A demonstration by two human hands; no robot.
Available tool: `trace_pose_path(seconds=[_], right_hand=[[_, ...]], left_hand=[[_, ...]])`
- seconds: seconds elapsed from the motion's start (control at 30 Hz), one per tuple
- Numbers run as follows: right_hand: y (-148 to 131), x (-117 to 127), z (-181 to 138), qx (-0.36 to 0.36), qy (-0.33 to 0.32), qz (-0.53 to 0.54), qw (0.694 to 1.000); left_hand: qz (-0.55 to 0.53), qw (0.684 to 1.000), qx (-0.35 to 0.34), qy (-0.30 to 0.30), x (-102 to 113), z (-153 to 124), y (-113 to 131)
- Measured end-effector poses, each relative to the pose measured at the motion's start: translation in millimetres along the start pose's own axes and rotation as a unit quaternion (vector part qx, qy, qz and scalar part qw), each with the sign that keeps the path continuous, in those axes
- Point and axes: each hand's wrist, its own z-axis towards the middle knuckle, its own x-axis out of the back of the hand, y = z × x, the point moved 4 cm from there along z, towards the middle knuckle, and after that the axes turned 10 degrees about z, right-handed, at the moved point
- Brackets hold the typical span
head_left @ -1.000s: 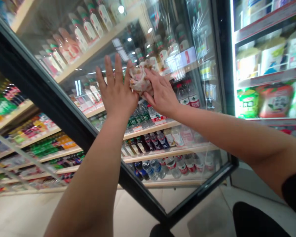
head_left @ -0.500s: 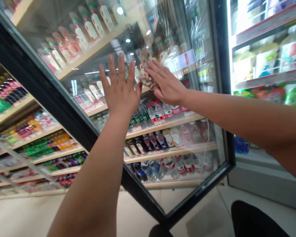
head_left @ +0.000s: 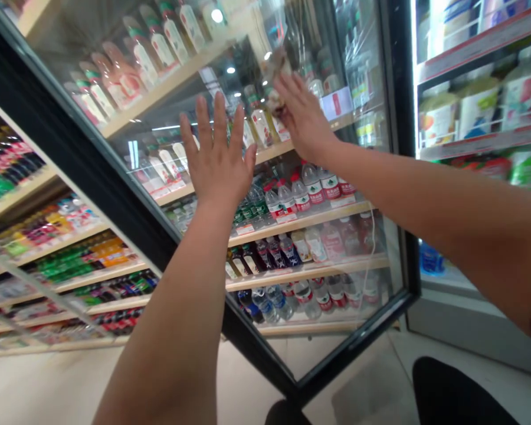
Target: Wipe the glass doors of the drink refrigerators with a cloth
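Observation:
My left hand (head_left: 216,156) is open, its fingers spread flat against the glass door (head_left: 194,106) of a drinks cooler. My right hand (head_left: 303,118) presses a crumpled patterned cloth (head_left: 275,74) against the same glass, higher up and to the right; the fingers lie nearly straight over the cloth. Most of the cloth is hidden under the fingers. The door's black frame (head_left: 115,195) runs diagonally below my left forearm.
Behind the glass stand shelves of bottled drinks (head_left: 310,189). An open lit cooler with cartons and pouches (head_left: 478,106) is at the right. More drink shelves (head_left: 71,248) show at the left. Pale floor tiles (head_left: 371,389) lie below the door's lower corner.
My right hand has slid the cloth up and to the right across the glass. My left hand has stayed flat in almost the same spot.

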Motion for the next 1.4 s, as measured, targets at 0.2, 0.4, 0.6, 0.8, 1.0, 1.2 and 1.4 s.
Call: trace_pose_path(seconds=[0.2, 0.4, 0.6, 0.8, 1.0, 1.2, 1.4], right_hand=[[25, 17, -25, -0.015, 0.046, -0.008, 0.999], [24, 17, -25, -0.077, 0.034, -0.019, 0.996], [1, 7, -22, -0.087, 0.028, -0.041, 0.995], [14, -2, 6, -0.067, 0.059, 0.018, 0.996], [-2, -3, -8, -0.064, 0.071, 0.008, 0.995], [-3, 11, 19, -0.141, 0.016, -0.031, 0.989], [9, 12, 4, -0.107, 0.061, -0.011, 0.992]], left_hand=[[-0.005, 1.0, -0.004, -0.002, 0, 0, 1], [0.007, 1.0, -0.006, 0.002, 0, 0, 0], [-0.002, 1.0, -0.015, 0.004, -1, 0, 0], [0.037, 0.999, -0.021, 0.005, 0, -1, 0], [-0.011, 1.0, -0.02, -0.02, -1, -1, 2], [0.007, 1.0, -0.007, -0.004, -1, -1, 3], [-0.008, 1.0, -0.018, 0.001, -2, -1, 1]])
